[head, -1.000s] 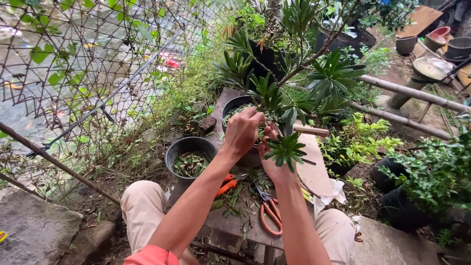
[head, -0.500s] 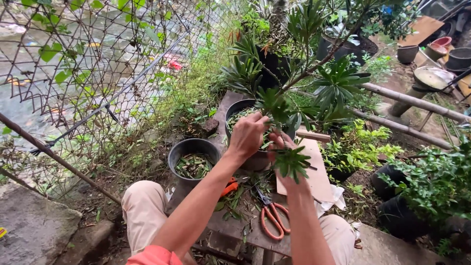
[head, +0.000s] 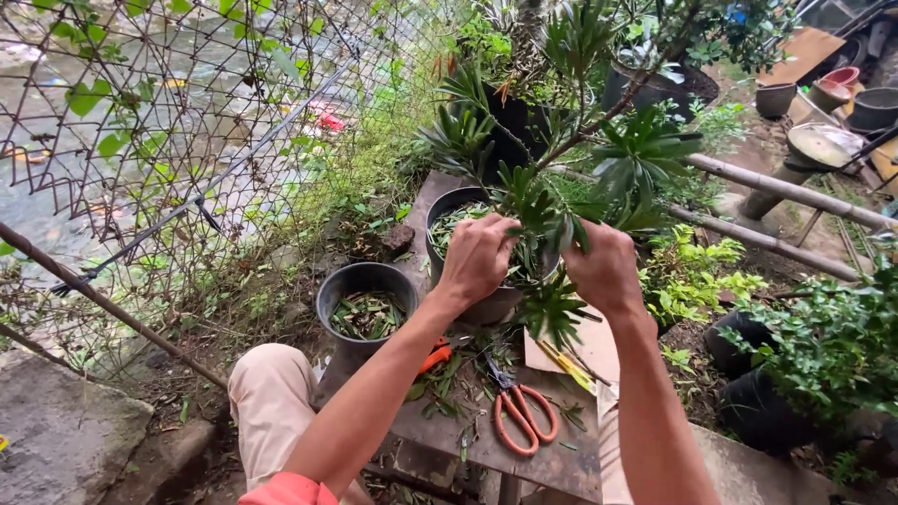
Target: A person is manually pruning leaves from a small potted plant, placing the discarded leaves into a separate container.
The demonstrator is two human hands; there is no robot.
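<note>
You are working both hands in among the stems of the leafy shrub (head: 561,178) growing in the black pot (head: 447,208) on the wooden surface (head: 524,449). Your left hand (head: 479,257) is curling its fingers around the foliage over the pot's near rim. Your right hand (head: 606,266) is reaching in just beside it; whether its fingers are gripping a stem I cannot tell. Orange-handled scissors (head: 519,411) are lying on the surface below your hands, and a smaller black pot (head: 360,299) of clippings is standing to the left.

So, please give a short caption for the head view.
Both hands, left hand and right hand, hold a potted shrub above orange-handled scissors.
</note>
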